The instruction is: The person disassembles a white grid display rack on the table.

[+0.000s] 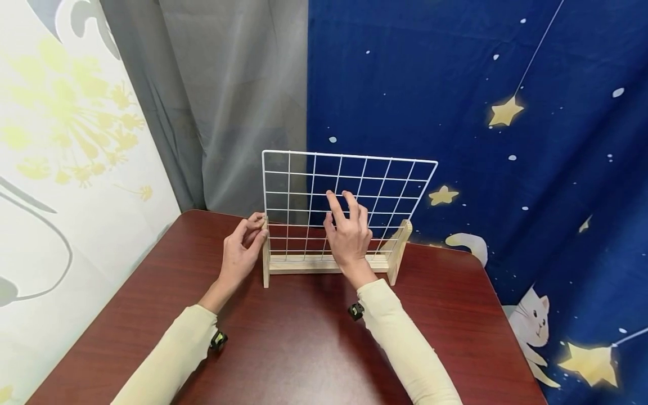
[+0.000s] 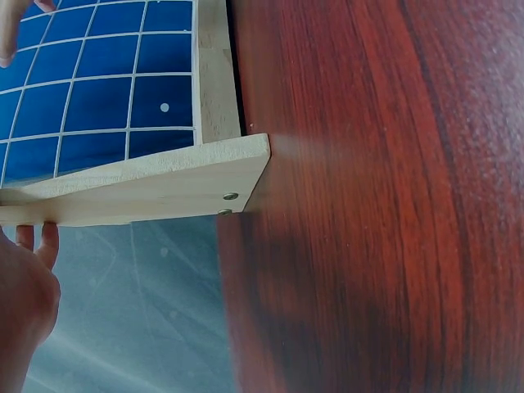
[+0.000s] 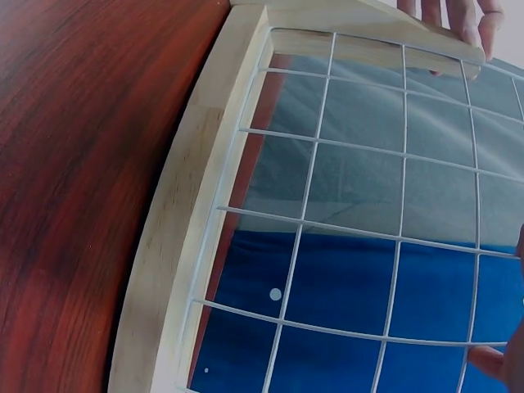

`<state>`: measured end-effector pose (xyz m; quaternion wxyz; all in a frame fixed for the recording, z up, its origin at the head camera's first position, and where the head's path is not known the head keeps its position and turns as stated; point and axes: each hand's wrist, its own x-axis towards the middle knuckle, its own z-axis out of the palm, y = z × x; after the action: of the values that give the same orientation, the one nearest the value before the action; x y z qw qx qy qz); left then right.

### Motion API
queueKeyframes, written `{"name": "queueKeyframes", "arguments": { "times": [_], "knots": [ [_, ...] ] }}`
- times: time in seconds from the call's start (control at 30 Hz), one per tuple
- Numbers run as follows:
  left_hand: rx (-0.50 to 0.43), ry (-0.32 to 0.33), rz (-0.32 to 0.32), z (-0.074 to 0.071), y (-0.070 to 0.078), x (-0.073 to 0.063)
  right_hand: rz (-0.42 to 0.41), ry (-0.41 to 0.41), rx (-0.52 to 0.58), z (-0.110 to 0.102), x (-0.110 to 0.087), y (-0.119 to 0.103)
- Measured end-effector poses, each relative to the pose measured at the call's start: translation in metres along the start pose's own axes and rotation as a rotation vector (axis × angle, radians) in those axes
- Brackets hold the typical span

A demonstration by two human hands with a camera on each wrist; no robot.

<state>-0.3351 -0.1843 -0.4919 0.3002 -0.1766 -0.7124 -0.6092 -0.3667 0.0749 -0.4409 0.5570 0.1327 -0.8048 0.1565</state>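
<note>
A white wire grid panel [image 1: 349,156] stands upright in a pale wooden stand [image 1: 304,268], which has a crossbar and two side pieces. My left hand [image 1: 239,250] pinches the upper end of the left side piece [image 2: 155,192], with fingers on its outer face. Two screw heads [image 2: 231,196] show low on that face. In front of the grid's middle is my right hand [image 1: 350,236], its fingers spread and slightly bent. The right wrist view shows its thumb [image 3: 489,362] at a wire; whether the fingertips touch the grid, I cannot tell.
The stand rests on a reddish-brown wooden table [image 1: 304,337], near its back edge. Behind hang a grey curtain [image 1: 243,84] and a dark blue curtain [image 1: 405,73] with stars and a cat. A white patterned sheet [image 1: 66,169] hangs at the left.
</note>
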Motion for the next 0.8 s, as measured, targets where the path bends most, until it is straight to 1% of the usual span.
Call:
{"name": "queueKeyframes", "arguments": {
  "times": [0.27,0.53,0.63,0.8],
  "knots": [
    [-0.025,-0.002,0.014,0.001,0.002,-0.002,-0.004,0.036,0.001,0.002,0.0,0.0],
    [0.002,0.019,0.04,0.002,0.0,-0.002,0.009,0.065,0.0,-0.001,0.015,-0.001],
    [-0.006,0.021,0.04,0.003,0.006,-0.002,-0.005,0.072,0.002,-0.002,0.019,-0.001],
    [-0.014,0.016,0.035,0.003,0.026,-0.001,-0.017,0.076,0.012,-0.004,0.024,-0.001]
  ]
}}
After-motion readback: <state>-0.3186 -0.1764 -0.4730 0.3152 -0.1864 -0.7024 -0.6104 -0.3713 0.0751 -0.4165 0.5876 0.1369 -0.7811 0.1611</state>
